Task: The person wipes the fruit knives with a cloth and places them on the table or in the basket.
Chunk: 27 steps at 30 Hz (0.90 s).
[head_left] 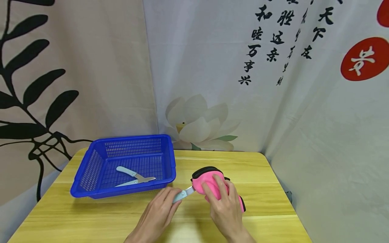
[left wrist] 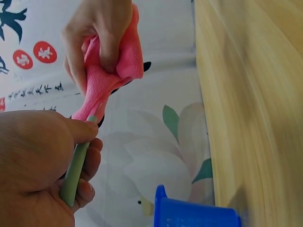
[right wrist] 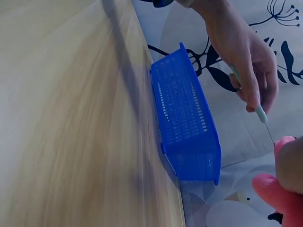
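My left hand (head_left: 158,210) grips a small knife (head_left: 180,196) by its pale green handle, low over the front of the table. The short metal blade points right, its tip end hidden at the edge of a pink cloth (head_left: 209,179) with black trim. My right hand (head_left: 226,206) holds this cloth bunched under its fingers. In the left wrist view, the thumb lies along the knife handle (left wrist: 75,175) and the cloth (left wrist: 97,90) meets its far end. The right wrist view shows the thin blade reaching the cloth (right wrist: 270,191).
A blue perforated basket (head_left: 80,184) stands at the table's back left. Inside lie pale-handled metal tools (head_left: 127,171), crossed or joined; I cannot tell which. Printed curtains (head_left: 200,67) hang behind the wooden table (head_left: 258,189) and along its right side.
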Available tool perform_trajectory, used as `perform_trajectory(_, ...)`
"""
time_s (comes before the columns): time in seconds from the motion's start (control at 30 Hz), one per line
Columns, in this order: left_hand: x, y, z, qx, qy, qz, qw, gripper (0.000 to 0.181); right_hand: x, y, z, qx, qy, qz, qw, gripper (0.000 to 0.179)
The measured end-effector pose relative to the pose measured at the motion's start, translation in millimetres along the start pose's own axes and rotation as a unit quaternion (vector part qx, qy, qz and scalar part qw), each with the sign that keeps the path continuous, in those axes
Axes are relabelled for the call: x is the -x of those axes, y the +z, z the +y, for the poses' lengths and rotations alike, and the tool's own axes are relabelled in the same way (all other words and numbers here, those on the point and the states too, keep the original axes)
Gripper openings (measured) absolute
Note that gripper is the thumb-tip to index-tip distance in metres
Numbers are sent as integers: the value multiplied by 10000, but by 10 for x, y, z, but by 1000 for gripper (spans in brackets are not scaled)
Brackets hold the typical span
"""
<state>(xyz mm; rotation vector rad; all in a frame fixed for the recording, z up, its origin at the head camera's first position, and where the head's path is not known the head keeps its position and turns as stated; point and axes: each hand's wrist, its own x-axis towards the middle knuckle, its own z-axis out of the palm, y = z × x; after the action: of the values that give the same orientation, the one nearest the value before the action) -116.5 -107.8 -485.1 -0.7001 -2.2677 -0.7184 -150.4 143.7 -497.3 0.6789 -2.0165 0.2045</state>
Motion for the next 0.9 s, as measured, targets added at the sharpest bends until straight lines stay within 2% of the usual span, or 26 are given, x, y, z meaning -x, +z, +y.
perform_trajectory(0.2,-1,-17,7,-2,-22,-29,10000,34,-15,-2,120,22,116,28,9999,38)
perform_trajectory(0.33,1,-28,14,-34,-87,-81,9999,34,-36,-21,226,-27,249,-30,9997,29)
perform_trajectory(0.5,9,-37,15,-119,-214,-165,9996,34,-70,-71,298,-99,436,36,9990,30)
perform_trajectory(0.6,13,-36,12,-166,-270,-175,9993,34,-89,-100,265,-196,438,162,9987,31)
perform_trajectory(0.7,11,-30,8,-155,-290,-165,9993,34,-106,-130,177,-370,349,98,9987,38)
perform_trajectory(0.9,-7,-26,15,-155,-278,-115,9994,34,-104,-153,-31,-581,-104,-97,9982,38)
